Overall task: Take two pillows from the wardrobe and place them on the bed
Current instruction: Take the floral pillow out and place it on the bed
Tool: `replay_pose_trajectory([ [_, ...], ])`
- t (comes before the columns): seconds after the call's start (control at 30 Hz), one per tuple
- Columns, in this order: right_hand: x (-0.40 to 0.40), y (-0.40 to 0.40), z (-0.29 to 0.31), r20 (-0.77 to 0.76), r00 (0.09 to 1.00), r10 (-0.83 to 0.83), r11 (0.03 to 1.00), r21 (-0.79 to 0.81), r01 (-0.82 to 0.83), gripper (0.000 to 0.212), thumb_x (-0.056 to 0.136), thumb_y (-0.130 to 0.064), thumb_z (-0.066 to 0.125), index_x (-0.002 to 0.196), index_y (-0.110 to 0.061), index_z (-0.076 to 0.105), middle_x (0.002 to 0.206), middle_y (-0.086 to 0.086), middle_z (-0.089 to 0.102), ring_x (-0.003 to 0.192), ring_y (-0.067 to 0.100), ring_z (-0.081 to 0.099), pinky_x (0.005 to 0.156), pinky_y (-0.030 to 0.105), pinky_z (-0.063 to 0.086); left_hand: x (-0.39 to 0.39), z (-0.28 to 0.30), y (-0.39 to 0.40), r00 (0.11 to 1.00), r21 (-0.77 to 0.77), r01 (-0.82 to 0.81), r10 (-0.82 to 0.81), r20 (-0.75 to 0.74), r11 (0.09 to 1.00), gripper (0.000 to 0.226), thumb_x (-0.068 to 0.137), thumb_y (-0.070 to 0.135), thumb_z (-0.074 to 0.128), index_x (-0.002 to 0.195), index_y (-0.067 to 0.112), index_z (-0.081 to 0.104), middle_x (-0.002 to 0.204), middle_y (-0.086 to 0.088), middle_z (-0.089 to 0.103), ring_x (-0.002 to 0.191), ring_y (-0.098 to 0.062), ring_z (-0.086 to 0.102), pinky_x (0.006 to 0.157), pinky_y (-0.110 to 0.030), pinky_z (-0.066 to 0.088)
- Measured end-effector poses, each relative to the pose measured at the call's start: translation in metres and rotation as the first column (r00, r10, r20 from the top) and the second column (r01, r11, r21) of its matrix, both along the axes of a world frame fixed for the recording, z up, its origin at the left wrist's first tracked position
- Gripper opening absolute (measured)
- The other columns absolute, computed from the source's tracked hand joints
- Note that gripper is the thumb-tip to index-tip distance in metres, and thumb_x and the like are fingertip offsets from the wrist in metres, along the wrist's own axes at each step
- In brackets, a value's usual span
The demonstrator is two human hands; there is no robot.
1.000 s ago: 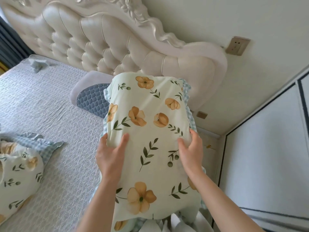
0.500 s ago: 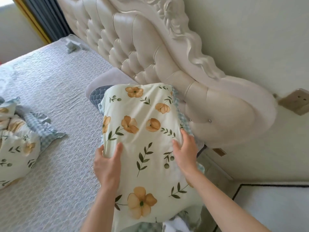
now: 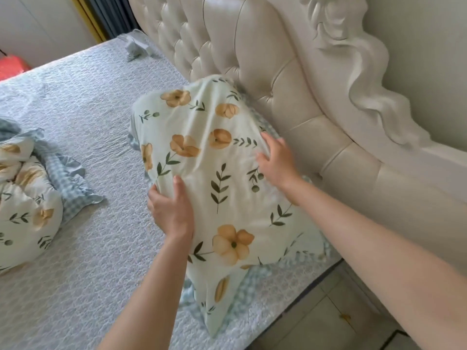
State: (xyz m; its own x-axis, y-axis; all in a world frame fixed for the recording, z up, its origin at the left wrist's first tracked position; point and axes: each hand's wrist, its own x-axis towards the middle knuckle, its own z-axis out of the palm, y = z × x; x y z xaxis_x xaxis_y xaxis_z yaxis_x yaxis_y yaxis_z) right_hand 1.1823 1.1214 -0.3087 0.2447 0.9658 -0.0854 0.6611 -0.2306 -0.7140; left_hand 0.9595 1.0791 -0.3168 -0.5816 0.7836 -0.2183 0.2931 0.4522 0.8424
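Observation:
A cream floral pillow (image 3: 217,173) with a blue checked frill lies on the grey quilted bed (image 3: 88,109), its far end leaning against the tufted cream headboard (image 3: 252,59). My left hand (image 3: 171,210) grips the pillow's left edge, thumb on top and fingers tucked under. My right hand (image 3: 275,162) rests flat on the pillow's right side by the headboard, fingers spread. A second pillow (image 3: 27,198) of the same floral pattern lies crumpled at the bed's left edge of view.
A small grey-blue cloth (image 3: 136,48) lies at the far end of the bed by the headboard. Dark curtains (image 3: 111,16) hang beyond it, and a red object (image 3: 10,68) sits at far left. Tiled floor (image 3: 328,319) shows at lower right.
The pillow came down from upright in both hands onto the bed against the headboard, covering the grey quilted cushion seen before. My right hand has flattened on top. The view has swung left.

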Motion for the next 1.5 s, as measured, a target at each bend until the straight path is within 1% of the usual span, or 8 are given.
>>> replay_pose_trajectory([
  [0.13, 0.018, 0.056, -0.03, 0.088, 0.984, 0.154, 0.976, -0.169, -0.138, 0.067, 0.087, -0.036, 0.052, 0.148, -0.03, 0.026, 0.151, 0.01, 0.03, 0.135, 0.032, 0.034, 0.108, 0.047, 0.034, 0.005, -0.04, 0.041, 0.985, -0.063, 0.169, -0.168, 0.034, 0.984, 0.069, 0.096, 0.047, 0.048, 0.153, 0.014, 0.025, 0.152, -0.014, 0.038, 0.136, -0.033, 0.042, 0.109, -0.052, 0.038],
  [0.27, 0.027, 0.058, -0.09, 0.214, 0.949, 0.23, 0.867, -0.489, -0.1, 0.069, 0.087, -0.036, 0.052, 0.148, -0.023, 0.024, 0.158, 0.009, 0.015, 0.14, 0.036, 0.024, 0.111, 0.049, 0.029, 0.011, -0.097, 0.058, 0.885, -0.279, 0.463, -0.424, 0.191, 0.841, 0.067, 0.096, 0.028, 0.058, 0.152, 0.011, 0.025, 0.154, -0.011, 0.038, 0.136, -0.028, 0.043, 0.11, -0.044, 0.037],
  [0.37, 0.028, 0.041, -0.123, 0.182, 0.965, 0.188, 0.865, -0.497, -0.075, 0.077, 0.089, -0.038, 0.056, 0.151, -0.028, 0.01, 0.16, 0.002, -0.001, 0.143, 0.035, 0.016, 0.112, 0.052, 0.023, 0.014, -0.12, 0.056, 0.864, -0.319, 0.503, -0.473, 0.171, 0.803, 0.087, 0.09, 0.034, 0.066, 0.157, 0.019, 0.012, 0.161, -0.009, 0.022, 0.147, -0.028, 0.025, 0.117, -0.048, 0.026],
  [0.57, 0.045, 0.029, -0.133, 0.06, 0.99, -0.13, 0.89, -0.434, 0.143, 0.085, 0.085, -0.054, 0.057, 0.148, -0.014, 0.017, 0.153, 0.015, 0.027, 0.136, 0.035, 0.032, 0.108, 0.045, 0.03, 0.004, -0.132, 0.041, 0.883, -0.381, 0.387, -0.219, 0.414, 0.839, 0.118, 0.069, 0.06, 0.078, 0.152, 0.044, -0.004, 0.163, -0.006, 0.015, 0.144, -0.039, 0.028, 0.105, -0.066, 0.034],
  [0.7, 0.05, 0.017, -0.14, 0.079, 0.951, -0.299, 0.808, -0.509, 0.297, 0.099, 0.079, -0.07, 0.052, 0.147, -0.005, 0.019, 0.15, 0.022, 0.031, 0.135, 0.039, 0.034, 0.105, 0.045, 0.033, 0.009, -0.137, 0.031, 0.766, -0.514, 0.4, 0.031, 0.642, 0.759, 0.128, 0.059, 0.073, 0.073, 0.153, 0.04, -0.007, 0.16, -0.009, 0.024, 0.133, -0.046, 0.041, 0.083, -0.065, 0.047],
  [0.93, 0.034, 0.025, -0.136, 0.004, 0.919, -0.395, 0.835, -0.416, 0.361, 0.079, 0.081, -0.056, 0.058, 0.142, -0.017, 0.028, 0.14, 0.021, 0.038, 0.122, 0.037, 0.042, 0.09, 0.037, 0.036, 0.018, -0.138, 0.039, 0.778, -0.429, 0.311, 0.032, 0.628, 0.848, 0.134, 0.048, 0.073, 0.078, 0.155, 0.037, 0.005, 0.16, -0.005, 0.026, 0.138, -0.04, 0.036, 0.103, -0.068, 0.037],
  [1.3, 0.044, 0.026, -0.125, 0.126, 0.969, -0.213, 0.844, -0.477, 0.248, 0.085, 0.088, -0.055, 0.052, 0.15, -0.016, 0.008, 0.15, 0.024, 0.025, 0.135, 0.042, 0.031, 0.107, 0.048, 0.03, 0.028, -0.138, 0.04, 0.822, -0.422, 0.314, -0.02, 0.57, 0.851, 0.117, 0.073, 0.071, 0.065, 0.157, 0.027, -0.005, 0.165, -0.007, 0.012, 0.145, -0.04, 0.025, 0.106, -0.066, 0.035],
  [1.5, 0.038, -0.003, -0.115, 0.178, 0.973, -0.147, 0.887, -0.411, 0.209, 0.08, 0.089, -0.038, 0.056, 0.15, -0.014, 0.01, 0.151, 0.021, 0.024, 0.135, 0.04, 0.031, 0.106, 0.048, 0.031, 0.019, -0.128, 0.022, 0.855, -0.374, 0.373, -0.158, 0.494, 0.849, 0.085, 0.091, 0.05, 0.059, 0.157, 0.019, 0.016, 0.159, -0.008, 0.029, 0.139, -0.034, 0.038, 0.108, -0.056, 0.04],
])
